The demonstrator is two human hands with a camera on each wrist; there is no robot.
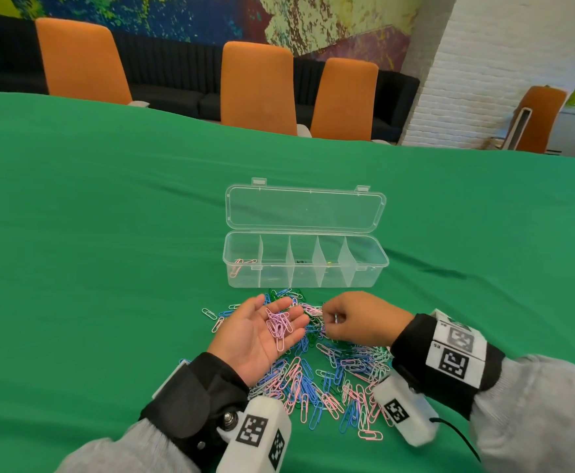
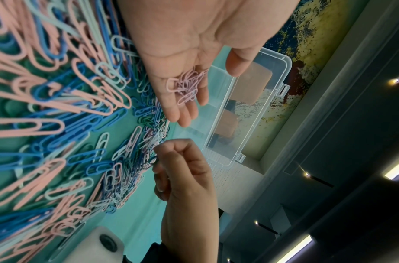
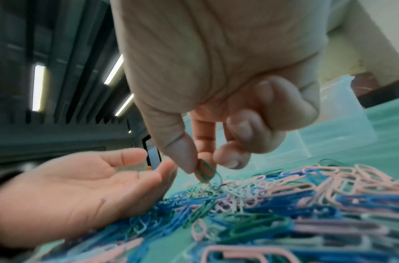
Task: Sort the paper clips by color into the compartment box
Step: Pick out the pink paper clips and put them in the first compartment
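Our left hand lies palm-up, fingers spread, cradling lilac clips; our right hand pinches a green clip from the mixed pile. Beyond it, the compartment box holds only a few pink clips; we judge sorting barely begun.

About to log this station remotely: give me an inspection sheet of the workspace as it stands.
Surface: green cloth, lightly wrinkled.
Job's things: compartment box with lid open, a few pink clips in its leftmost compartment; mixed clip pile in front of it.
Clutter: nothing seen.
Hands: left hand palm up, cradling lilac clips; right hand pinching a green clip from the pile.
Cables: black cable at right wrist.
Surroundings: orange chairs, brick pillar.
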